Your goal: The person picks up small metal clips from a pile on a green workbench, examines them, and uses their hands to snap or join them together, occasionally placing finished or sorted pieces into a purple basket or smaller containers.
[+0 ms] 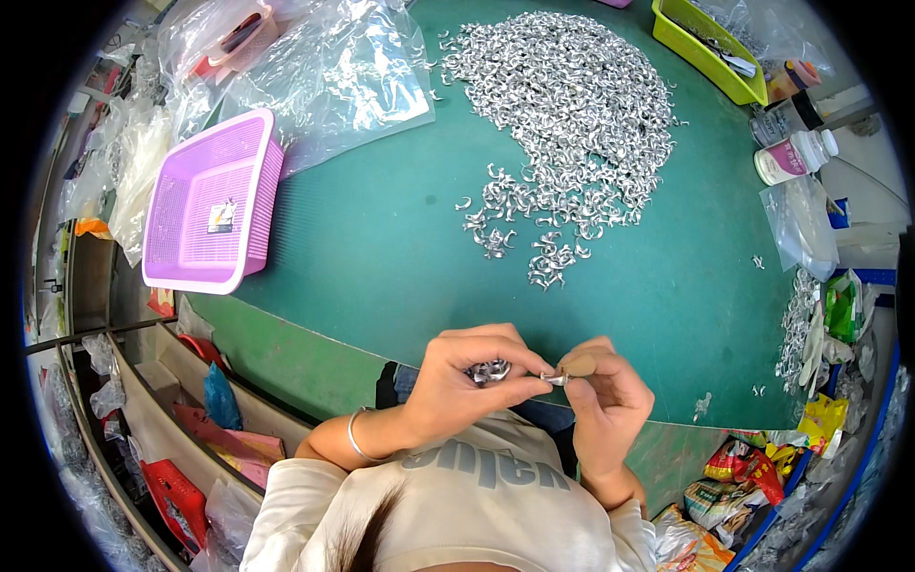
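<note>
Close to my body, at the near edge of the green table (381,257), my two hands meet at the fingertips. My left hand (467,377) is closed, with several small curved silver metal pieces (488,371) in its curled fingers. Its thumb and forefinger pinch one more silver metal piece (555,379). From the other side my right hand (612,405) grips that same piece between thumb and fingers. A tan covering (578,365) shows at a right fingertip; I cannot tell its kind. Beyond my hands spreads a large heap of the same silver pieces (572,95).
A purple plastic basket (265,205) stands at the left, beside clear plastic bags (353,86). At the far right are a yellow-green basket (710,57) and a white bottle (796,157). More metal pieces (796,329) lie along the right edge. Compartments (143,400) with bags flank the lower left.
</note>
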Demonstrator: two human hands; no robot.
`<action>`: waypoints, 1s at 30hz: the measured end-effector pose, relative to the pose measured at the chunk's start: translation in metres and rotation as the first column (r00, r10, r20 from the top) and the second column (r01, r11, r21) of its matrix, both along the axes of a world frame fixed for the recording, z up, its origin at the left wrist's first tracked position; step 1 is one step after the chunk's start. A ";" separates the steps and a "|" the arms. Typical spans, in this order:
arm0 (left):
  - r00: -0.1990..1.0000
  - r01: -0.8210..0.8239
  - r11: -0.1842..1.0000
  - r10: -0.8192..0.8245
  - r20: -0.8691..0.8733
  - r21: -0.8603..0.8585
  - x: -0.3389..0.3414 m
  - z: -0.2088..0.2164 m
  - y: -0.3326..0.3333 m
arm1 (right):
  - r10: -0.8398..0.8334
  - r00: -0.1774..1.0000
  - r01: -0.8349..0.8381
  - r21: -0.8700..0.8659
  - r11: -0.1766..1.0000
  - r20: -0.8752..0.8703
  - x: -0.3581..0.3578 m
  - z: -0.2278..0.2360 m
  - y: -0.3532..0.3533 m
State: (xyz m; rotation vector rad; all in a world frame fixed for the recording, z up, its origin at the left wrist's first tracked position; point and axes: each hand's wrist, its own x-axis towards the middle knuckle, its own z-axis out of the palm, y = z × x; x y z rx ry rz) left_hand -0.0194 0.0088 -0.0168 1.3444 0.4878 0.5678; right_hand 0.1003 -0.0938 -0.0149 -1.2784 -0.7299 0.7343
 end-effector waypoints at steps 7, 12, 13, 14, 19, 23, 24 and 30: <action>0.999 0.032 0.966 -0.035 -0.007 -0.258 0.002 0.000 -0.001 | 0.074 0.976 -0.071 0.022 0.997 -0.203 -0.001 -0.006 -0.003; 0.999 0.002 0.907 -0.016 -0.029 -0.422 0.002 -0.002 -0.003 | 0.063 0.982 -0.061 0.017 0.998 -0.176 -0.002 -0.004 -0.003; 0.999 0.010 0.890 -0.025 -0.028 -0.456 0.002 -0.002 -0.003 | 0.061 0.983 -0.061 0.006 0.998 -0.173 -0.002 -0.004 -0.003; 0.999 0.017 0.872 -0.034 -0.026 -0.489 0.001 -0.002 -0.003 | 0.055 0.983 -0.057 -0.002 0.998 -0.178 -0.002 -0.004 -0.003; 0.996 0.091 0.714 -0.084 0.044 -0.694 0.002 -0.005 -0.002 | 0.043 0.984 -0.049 -0.030 0.998 -0.174 -0.001 -0.006 -0.003; 0.982 0.189 0.374 -0.093 0.166 -0.908 0.002 -0.019 0.007 | -0.102 0.994 0.106 -0.191 0.976 0.034 0.014 -0.021 0.007; 0.979 0.205 0.286 -0.079 0.190 -0.936 0.003 -0.022 0.008 | -0.139 0.983 0.164 -0.237 0.958 0.122 0.022 -0.026 0.008; 0.948 0.319 0.211 -0.057 0.314 -0.924 0.003 -0.031 0.004 | 0.003 0.615 0.299 -0.237 0.924 0.789 0.037 -0.049 0.033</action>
